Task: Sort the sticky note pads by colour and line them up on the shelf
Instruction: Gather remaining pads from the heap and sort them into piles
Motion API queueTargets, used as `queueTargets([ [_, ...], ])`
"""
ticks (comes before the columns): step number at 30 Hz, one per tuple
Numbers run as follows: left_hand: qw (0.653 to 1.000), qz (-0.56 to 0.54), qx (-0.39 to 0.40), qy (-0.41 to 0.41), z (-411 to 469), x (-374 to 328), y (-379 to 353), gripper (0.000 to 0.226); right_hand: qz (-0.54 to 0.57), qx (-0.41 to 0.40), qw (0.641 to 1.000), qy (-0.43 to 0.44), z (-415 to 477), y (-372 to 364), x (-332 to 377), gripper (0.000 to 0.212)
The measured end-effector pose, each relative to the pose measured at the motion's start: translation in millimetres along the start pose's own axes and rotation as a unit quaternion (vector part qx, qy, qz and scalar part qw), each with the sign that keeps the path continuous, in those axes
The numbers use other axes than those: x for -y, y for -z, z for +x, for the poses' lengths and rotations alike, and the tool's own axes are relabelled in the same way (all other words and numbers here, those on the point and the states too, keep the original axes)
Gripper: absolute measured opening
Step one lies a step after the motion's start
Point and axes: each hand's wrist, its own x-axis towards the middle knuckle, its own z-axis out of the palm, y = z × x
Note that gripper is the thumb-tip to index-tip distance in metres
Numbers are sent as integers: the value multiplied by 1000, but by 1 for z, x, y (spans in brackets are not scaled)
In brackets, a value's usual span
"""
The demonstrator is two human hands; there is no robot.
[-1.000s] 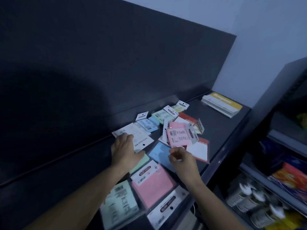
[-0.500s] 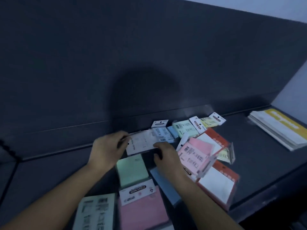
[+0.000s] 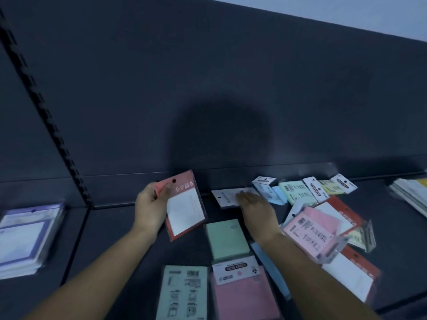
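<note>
My left hand [image 3: 150, 204] grips a red-framed white pad [image 3: 184, 211] by its top corner, lifted above the dark shelf [image 3: 111, 232]. My right hand [image 3: 256, 209] lies flat with straight fingers on a white pad [image 3: 227, 197] near the back wall. Below them lie a green pad [image 3: 227, 239], a pink sticky note pad [image 3: 242, 294] and a pale green pack [image 3: 182, 294]. At the right sits a heap with a pink pad [image 3: 309, 232], red-framed pads [image 3: 346, 276], and blue [image 3: 270, 192], green [image 3: 298, 192] and yellow pads [image 3: 332, 187].
A stack of purple-edged packs [image 3: 25, 236] lies on the neighbouring shelf at the left, past a slotted upright [image 3: 46, 112]. White and yellow packs [image 3: 411, 197] sit at the far right. The dark back panel [image 3: 208, 88] rises behind the shelf.
My left hand has picked up the red-framed white pad and raised it to the left. My right hand slid onto the white pad at the back. The view has swung left.
</note>
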Motion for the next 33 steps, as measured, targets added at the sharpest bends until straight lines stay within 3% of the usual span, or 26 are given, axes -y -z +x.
queueTargets([
  [2, 999, 11, -4, 48, 1, 1, 5, 15, 30, -90, 995, -21, 1, 6, 10, 41],
  [5, 994, 18, 37, 101, 0, -1, 11, 10, 161, -130, 975, -85, 5, 20, 31, 13],
  [9, 986, 54, 94, 130, -10, -1, 15, 35, 302, -159, 935, -99, 2, 26, 50, 19],
  [11, 989, 58, 74, 118, -15, -3, 17, 34, 368, -182, 907, -91, -1, 34, 59, 17],
  [14, 996, 32, 10, 85, -24, -12, 26, 22, 504, -181, 837, -112, -1, 45, 68, 8],
  [17, 996, -3, -41, 76, -35, -20, 45, 12, 616, -129, 764, -141, 0, 51, 85, 9],
  [23, 981, -31, -167, 94, -62, -21, 104, 14, 699, 58, 684, -201, 1, 45, 135, 10],
  [28, 966, -75, -224, 107, -85, -30, 160, 18, 715, 181, 638, -224, -1, 45, 187, 18],
  [33, 961, -103, -225, 122, -98, -46, 222, 33, 731, 262, 604, -179, 1, 53, 252, 31],
])
